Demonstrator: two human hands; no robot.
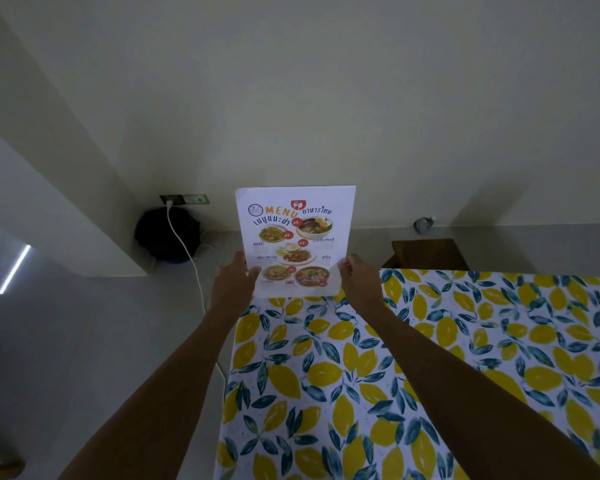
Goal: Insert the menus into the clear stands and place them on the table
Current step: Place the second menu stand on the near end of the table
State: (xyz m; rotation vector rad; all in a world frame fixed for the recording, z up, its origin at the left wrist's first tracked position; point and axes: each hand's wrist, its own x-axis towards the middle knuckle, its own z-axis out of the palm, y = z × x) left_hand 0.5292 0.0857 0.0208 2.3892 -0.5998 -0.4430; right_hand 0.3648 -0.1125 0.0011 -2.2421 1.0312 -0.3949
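Note:
A white menu sheet (296, 233) with food pictures and orange "MENU" lettering stands upright at the far left corner of the table (430, 358), which wears a lemon-print cloth. My left hand (234, 280) pinches its lower left edge and my right hand (359, 280) pinches its lower right edge. I cannot tell whether a clear stand surrounds the sheet; its lower part looks slightly glossy.
A white cable (187, 258) runs from a wall socket (184, 199) down across the floor past the table's left edge. A dark round bin (167, 233) sits by the wall. A wooden stool (428, 252) stands behind the table, and a crumpled bottle (424, 224) lies by the wall.

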